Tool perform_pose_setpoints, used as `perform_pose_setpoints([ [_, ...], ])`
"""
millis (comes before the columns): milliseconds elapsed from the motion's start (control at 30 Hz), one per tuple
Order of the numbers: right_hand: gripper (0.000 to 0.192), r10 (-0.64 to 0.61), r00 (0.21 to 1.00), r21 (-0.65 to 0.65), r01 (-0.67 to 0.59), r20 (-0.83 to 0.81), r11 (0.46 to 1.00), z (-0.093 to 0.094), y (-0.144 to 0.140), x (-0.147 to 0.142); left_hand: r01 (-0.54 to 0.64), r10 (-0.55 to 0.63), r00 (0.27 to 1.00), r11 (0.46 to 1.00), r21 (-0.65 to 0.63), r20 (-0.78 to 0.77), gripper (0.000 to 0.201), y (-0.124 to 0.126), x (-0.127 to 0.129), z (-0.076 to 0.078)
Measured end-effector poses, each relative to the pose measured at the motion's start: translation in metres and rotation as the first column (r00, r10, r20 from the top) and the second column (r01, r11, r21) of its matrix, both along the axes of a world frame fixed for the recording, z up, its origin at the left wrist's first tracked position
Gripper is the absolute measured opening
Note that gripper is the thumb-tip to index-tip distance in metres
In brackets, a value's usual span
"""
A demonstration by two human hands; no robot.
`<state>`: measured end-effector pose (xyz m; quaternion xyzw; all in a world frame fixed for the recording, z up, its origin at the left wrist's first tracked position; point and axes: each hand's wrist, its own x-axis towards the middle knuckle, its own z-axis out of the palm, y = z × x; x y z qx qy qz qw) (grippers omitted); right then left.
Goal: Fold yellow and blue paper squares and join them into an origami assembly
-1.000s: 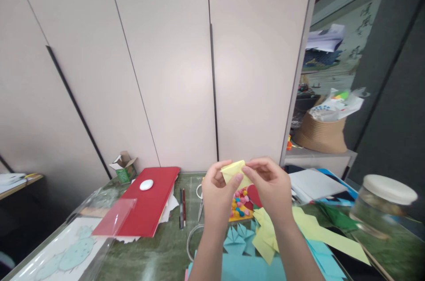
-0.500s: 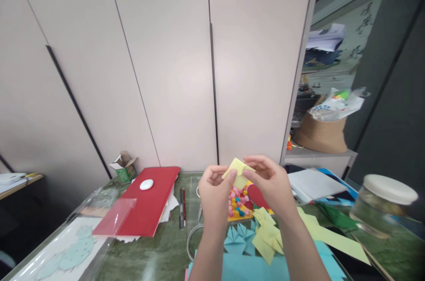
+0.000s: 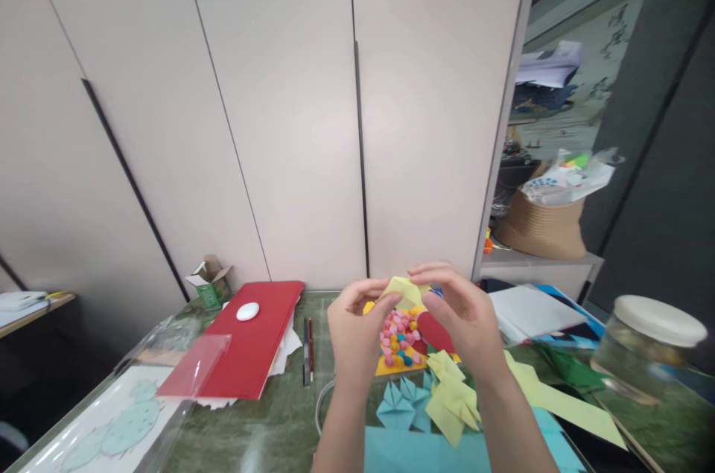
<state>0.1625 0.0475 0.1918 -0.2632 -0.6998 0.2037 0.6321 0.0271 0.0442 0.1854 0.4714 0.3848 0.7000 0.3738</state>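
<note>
Yellow paper (image 3: pixel 407 293) lower, box print (image 3: pixel 212 296) unreadable

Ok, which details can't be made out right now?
Yellow paper: full outline, head view; partly covered by left hand and right hand.
Large blue paper: lower part, head view; cut off by the bottom edge.
Jar: contents, head view; blurred.
Wall picture: dark marks, head view; too small.

Yellow paper (image 3: pixel 407 290) (matt, smooth)
</note>
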Motion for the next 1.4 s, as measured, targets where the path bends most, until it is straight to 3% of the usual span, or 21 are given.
perform_pose_setpoints([
  [267, 0.006, -0.239, 0.968, 0.083, 0.233, 0.080, 0.969, 0.002, -0.007, 0.000, -0.120, 0.124, 0.989, 0.991, 0.056, -0.084, 0.007, 0.000, 0.002, -0.001],
  [567, 0.013, -0.234, 0.958, 0.137, 0.213, 0.167, 0.967, 0.008, -0.015, -0.005, -0.137, 0.146, 0.984, 0.986, 0.091, -0.104, 0.006, 0.000, 0.000, -0.002],
  [800, 0.006, -0.267, 0.946, 0.072, 0.258, 0.183, 0.963, 0.010, -0.016, -0.006, -0.084, 0.100, 0.981, 0.991, 0.102, -0.166, 0.008, 0.001, 0.000, -0.004],
  [1067, 0.006, -0.200, 0.970, -0.071, 0.211, 0.136, 0.975, 0.004, -0.010, -0.005, 0.026, -0.023, 0.989, 0.999, 0.022, -0.149, 0.008, 0.000, -0.001, 0.001],
  [1233, 0.010, -0.234, 0.960, -0.156, 0.257, 0.151, 0.954, 0.007, -0.010, -0.009, 0.022, -0.019, 0.982, 1.000, 0.013, -0.187, 0.009, 0.002, -0.004, 0.002],
  [1400, 0.011, -0.280, 0.947, -0.150, 0.304, 0.159, 0.941, 0.005, -0.008, -0.011, 0.020, -0.021, 0.974, 1.000, -0.004, -0.225, 0.010, 0.002, -0.002, 0.004],
])
